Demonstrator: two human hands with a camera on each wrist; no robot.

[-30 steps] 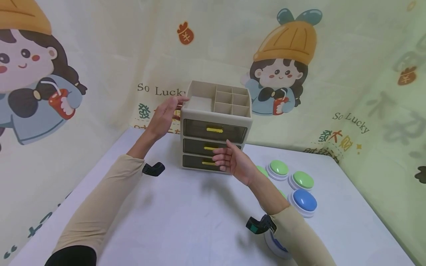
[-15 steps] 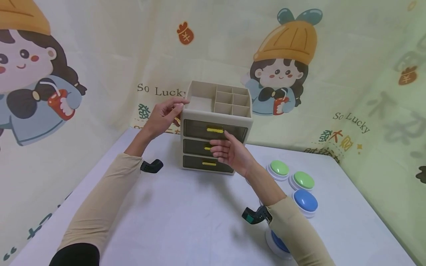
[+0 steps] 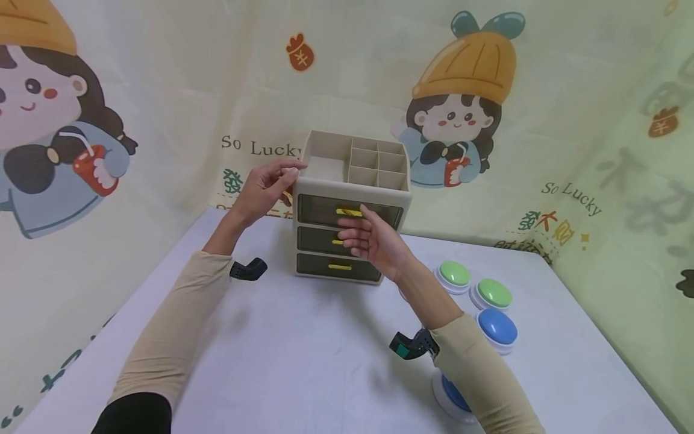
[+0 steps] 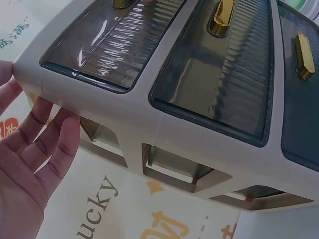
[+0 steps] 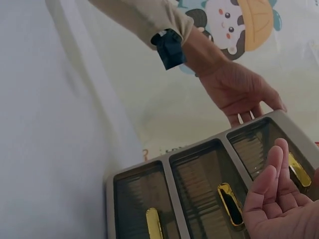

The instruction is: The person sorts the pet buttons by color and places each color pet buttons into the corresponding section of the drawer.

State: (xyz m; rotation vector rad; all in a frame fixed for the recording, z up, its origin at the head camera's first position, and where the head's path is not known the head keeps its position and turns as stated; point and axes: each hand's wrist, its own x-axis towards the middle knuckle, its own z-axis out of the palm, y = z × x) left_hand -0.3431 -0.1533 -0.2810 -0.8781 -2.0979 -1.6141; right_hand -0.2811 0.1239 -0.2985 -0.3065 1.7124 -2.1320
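One hand [image 3: 376,244], the right, has risen nearer the top handle [image 3: 347,212].

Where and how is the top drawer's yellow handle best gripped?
Probably pinch the yellow handle at mid-length, by its upper and lower edges, from the front: it is a narrow horizontal bar standing out from the top drawer.

Cartoon-printed backdrop [image 3: 358,78] behind white table [image 3: 303,355]

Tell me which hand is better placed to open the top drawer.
Likely the right hand: it is beside the top yellow handle, while the left hand holds the organizer at its upper edge.
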